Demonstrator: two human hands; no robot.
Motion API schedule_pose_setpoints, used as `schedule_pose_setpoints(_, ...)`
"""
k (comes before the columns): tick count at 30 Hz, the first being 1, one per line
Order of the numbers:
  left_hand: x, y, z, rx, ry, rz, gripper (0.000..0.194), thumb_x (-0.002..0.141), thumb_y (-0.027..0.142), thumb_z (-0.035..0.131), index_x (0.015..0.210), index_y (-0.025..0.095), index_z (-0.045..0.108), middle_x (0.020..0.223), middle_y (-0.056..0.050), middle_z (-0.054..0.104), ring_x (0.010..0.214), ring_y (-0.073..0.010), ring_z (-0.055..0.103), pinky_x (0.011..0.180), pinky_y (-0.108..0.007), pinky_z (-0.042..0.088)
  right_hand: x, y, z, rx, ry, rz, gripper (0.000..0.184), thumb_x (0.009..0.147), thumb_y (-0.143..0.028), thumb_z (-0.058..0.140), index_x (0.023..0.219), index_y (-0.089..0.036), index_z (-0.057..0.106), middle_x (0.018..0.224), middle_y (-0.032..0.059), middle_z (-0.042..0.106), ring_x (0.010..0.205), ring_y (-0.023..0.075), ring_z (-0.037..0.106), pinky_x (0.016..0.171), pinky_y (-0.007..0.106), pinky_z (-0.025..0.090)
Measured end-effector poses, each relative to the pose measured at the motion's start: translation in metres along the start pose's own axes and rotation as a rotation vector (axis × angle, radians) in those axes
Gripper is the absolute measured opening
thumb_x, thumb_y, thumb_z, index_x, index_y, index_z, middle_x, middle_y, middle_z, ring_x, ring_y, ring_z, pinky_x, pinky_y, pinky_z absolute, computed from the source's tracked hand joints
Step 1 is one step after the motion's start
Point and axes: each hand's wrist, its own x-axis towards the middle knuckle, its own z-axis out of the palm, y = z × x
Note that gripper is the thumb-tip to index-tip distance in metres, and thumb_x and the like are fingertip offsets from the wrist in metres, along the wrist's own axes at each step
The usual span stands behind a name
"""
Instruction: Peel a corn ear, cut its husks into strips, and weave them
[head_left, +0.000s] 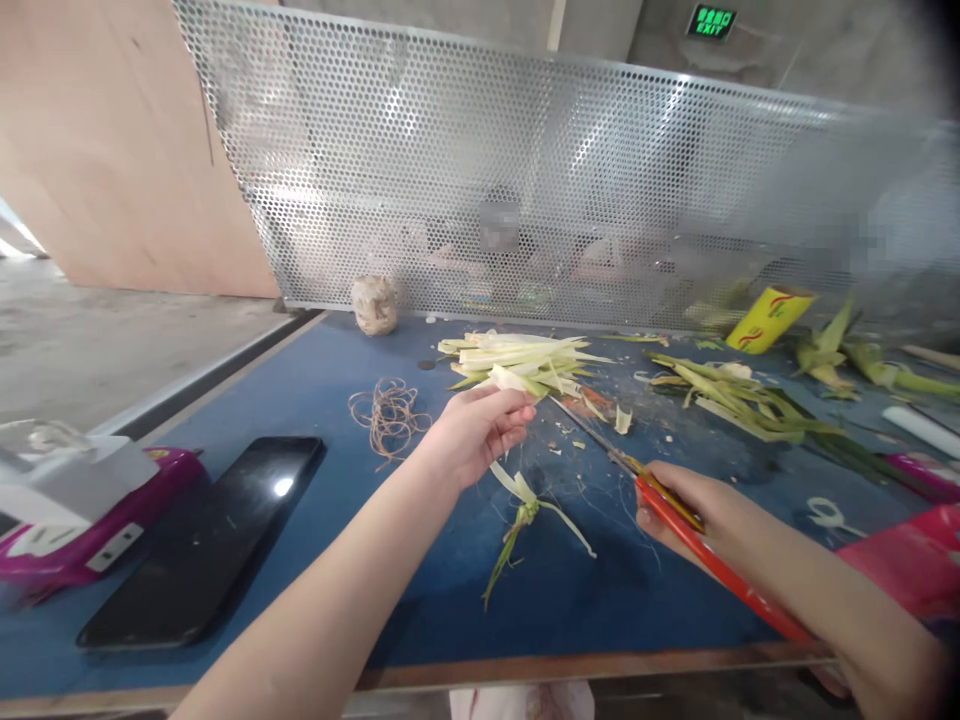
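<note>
My left hand [484,425] is closed, pinching a pale corn husk strip [510,380] in front of a pile of husk strips [525,352]. In my right hand [686,500] are long-bladed scissors [675,515] with red and yellow handles. Their blades point up and left, and the tip is close to the husk in my left hand; whether they touch I cannot tell. Below my hands, a small knotted piece of husk [527,512] with loose pale and green ends lies on the blue tabletop [600,620].
A tangle of brown twine [388,418], a black phone [210,540] and a purple power strip [97,530] lie left. A twine ball [373,305] sits before the perforated metal screen [450,150]. Green husks [742,400] and a yellow roll [769,320] are right.
</note>
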Motion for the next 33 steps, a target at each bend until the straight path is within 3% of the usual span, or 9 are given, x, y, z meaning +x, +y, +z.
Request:
schedule_pose_setpoints(17,0.000,-0.010,0.003,0.073,-0.056,0.010,0.018,0.063,0.002,0.064,0.078,0.011,0.061,0.055,0.000,0.060,0.045,-0.0037,0.053,0.041,-0.013,0.037,0.008,-0.005,0.006,0.007,-0.129,0.032,0.030,0.079,-0.048,0.044,0.066,-0.021,0.038,0.061,-0.0035,0.049,0.056,0.0118,0.044,0.056,0.025,0.035)
schedule_pose_setpoints(33,0.002,-0.012,0.002,0.183,-0.074,0.081,0.020,0.063,0.006,0.064,0.080,0.012,0.057,0.053,0.001,0.060,0.039,-0.0032,0.048,0.040,-0.015,0.032,0.004,-0.014,0.007,-0.041,-0.060,0.030,0.022,0.077,-0.042,0.047,0.070,-0.022,0.043,0.065,-0.0006,0.055,0.059,0.0141,0.051,0.057,0.024,0.037)
